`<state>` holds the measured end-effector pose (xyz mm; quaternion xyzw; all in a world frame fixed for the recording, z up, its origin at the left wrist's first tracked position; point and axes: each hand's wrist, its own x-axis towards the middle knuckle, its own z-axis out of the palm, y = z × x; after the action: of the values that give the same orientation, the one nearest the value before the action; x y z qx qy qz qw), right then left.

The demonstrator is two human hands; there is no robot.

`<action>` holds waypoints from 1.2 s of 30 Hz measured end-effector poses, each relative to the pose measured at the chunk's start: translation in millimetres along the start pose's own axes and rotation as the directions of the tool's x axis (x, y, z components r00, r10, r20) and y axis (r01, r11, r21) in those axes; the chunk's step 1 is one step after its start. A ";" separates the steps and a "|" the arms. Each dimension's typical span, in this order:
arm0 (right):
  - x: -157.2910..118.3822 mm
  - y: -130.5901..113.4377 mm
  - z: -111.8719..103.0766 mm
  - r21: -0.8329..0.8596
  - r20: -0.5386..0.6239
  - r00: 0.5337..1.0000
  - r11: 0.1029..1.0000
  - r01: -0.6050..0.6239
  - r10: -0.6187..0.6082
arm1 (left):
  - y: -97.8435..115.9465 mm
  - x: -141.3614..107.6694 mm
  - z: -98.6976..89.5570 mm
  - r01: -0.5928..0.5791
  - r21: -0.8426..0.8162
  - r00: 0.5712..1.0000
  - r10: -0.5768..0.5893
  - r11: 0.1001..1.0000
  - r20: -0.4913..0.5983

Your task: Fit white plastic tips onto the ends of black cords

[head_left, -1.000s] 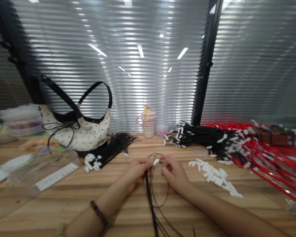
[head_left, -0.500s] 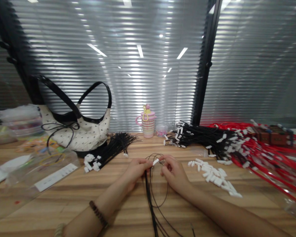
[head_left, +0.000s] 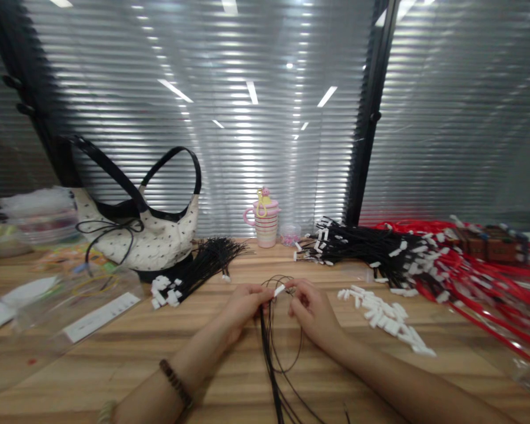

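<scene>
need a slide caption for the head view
Both hands, left hand and right hand, pinch a small white clip on black cords over a wooden table.

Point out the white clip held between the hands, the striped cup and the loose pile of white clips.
white clip [head_left: 280,290], head view, middle of the clip.
striped cup [head_left: 265,228], head view, striped side wall.
pile of white clips [head_left: 386,318], head view, centre of the heap.
</scene>
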<state>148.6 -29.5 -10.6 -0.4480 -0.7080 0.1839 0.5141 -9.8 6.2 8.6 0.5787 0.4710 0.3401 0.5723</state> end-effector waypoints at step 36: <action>1.2 -3.2 -0.6 0.082 -0.024 0.997 0.994 0.076 -0.074 | 4.6 -2.2 -3.0 0.021 -0.079 0.996 -0.014 0.997 0.083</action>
<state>147.7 -30.4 -7.4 -0.4012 -0.7106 0.1893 0.5460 -12.6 5.7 13.9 0.5648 0.4383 0.3294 0.6167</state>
